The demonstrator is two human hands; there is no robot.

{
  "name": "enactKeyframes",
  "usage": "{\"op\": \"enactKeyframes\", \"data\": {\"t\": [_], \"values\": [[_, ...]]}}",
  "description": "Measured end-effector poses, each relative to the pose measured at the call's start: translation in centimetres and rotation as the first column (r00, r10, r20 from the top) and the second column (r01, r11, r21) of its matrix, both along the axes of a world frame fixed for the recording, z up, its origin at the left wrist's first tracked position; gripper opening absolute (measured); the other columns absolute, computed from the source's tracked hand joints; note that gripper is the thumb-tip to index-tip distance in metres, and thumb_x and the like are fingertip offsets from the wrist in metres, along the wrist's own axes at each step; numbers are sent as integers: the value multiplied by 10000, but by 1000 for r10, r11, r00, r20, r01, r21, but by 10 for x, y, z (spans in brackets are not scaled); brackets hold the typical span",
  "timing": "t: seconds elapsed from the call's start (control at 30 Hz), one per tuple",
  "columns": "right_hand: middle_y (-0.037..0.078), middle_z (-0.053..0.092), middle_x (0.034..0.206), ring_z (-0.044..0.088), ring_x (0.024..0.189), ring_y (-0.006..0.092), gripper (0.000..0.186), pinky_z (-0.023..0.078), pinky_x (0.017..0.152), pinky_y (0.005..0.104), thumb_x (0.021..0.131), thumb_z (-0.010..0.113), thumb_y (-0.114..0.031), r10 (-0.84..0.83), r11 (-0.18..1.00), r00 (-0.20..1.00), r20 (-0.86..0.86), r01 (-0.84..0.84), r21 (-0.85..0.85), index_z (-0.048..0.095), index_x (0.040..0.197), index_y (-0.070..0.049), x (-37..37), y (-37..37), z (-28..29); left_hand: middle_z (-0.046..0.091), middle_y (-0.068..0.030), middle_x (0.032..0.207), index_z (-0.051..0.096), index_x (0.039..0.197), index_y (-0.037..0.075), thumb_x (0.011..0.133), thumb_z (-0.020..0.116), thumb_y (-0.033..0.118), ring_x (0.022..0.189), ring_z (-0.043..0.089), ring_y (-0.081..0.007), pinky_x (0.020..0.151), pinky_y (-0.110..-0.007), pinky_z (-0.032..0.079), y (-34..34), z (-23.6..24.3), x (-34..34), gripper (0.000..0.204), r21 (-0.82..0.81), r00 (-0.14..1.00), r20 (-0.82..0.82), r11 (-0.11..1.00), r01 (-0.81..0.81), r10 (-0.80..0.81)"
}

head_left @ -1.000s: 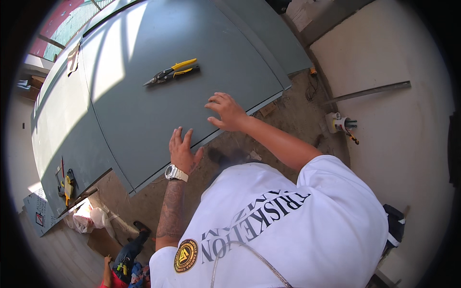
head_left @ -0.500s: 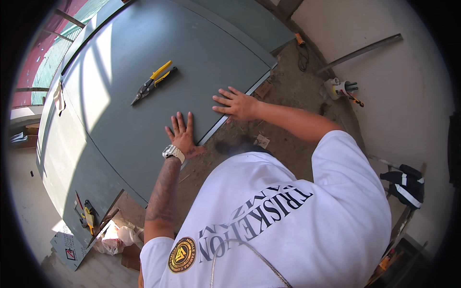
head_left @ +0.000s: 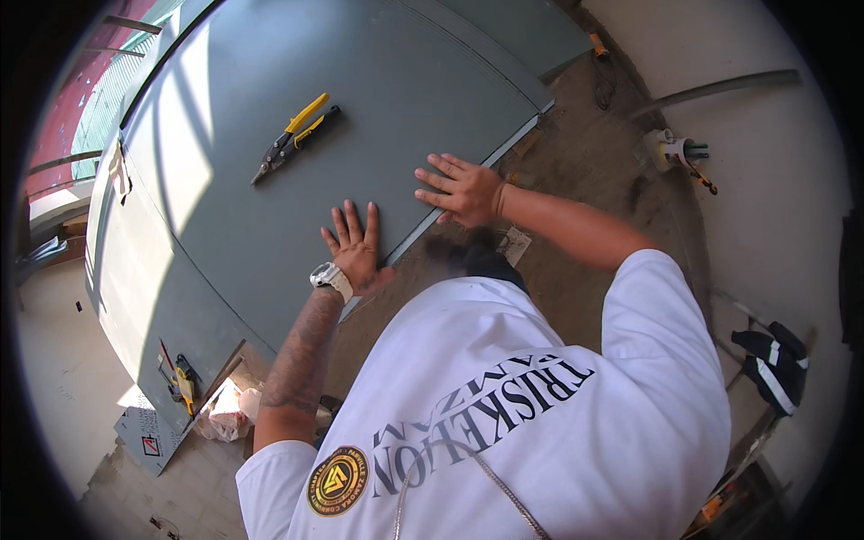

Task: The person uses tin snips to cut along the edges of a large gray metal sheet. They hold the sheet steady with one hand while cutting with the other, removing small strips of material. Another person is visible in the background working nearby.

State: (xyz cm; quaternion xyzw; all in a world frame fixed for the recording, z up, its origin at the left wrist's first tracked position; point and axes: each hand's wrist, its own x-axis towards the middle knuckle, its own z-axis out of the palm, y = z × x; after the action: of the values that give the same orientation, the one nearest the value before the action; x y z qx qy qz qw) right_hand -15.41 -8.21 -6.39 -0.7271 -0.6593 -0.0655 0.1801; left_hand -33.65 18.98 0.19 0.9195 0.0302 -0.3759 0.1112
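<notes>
A large grey sheet panel (head_left: 270, 234) spreads in front of me, with a light strip (head_left: 416, 237) along its near edge. My left hand (head_left: 357, 250) lies flat by that edge, fingers spread, with a white watch (head_left: 331, 280) on the wrist. Farther right along the same edge rests my right hand (head_left: 468, 189), palm down, its fingers stretched out over the panel. Neither hand holds anything. Beyond them, a pair of yellow-and-black handled tin snips (head_left: 295, 138) lies on the panel, jaws toward the near left.
Several tools, one yellow (head_left: 185, 385), lie at the panel's left near corner, by a clear plastic bag (head_left: 223, 416). A white container (head_left: 664, 151) with tools stands by the right wall. An orange-ended cord (head_left: 600, 49) lies farther off. Dark fabric with white stripes (head_left: 772, 367) hangs at right.
The whole view has shifted, so the panel's right end and the container appear farther right. Both hands remain flat at the panel's near edge. The snips lie as before.
</notes>
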Motion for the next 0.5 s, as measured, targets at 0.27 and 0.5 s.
{"op": "enactKeyframes", "data": {"t": [0.27,0.5], "values": [[197,644,1525,605,1401,466,542,482,1194,555,980,690,-520,27,999,999,-33,-26,45,758,1349,-129,6,5,1,-250,-396,1738,-165,1740,92,830,825,509,1594,-276,-595,1225,-791,-93,1,1,1,1408,19,997,-77,1000,17,-16],[188,733,1383,678,1300,456,493,516,1151,543,956,710,-520,30,985,996,-89,-14,172,810,1171,-87,4,4,-1,-277,-400,1727,-176,1734,78,868,759,550,1576,-318,-593,1197,-808,-124,11,-8,-8,1359,-24,996,-70,999,45,-47]]}}
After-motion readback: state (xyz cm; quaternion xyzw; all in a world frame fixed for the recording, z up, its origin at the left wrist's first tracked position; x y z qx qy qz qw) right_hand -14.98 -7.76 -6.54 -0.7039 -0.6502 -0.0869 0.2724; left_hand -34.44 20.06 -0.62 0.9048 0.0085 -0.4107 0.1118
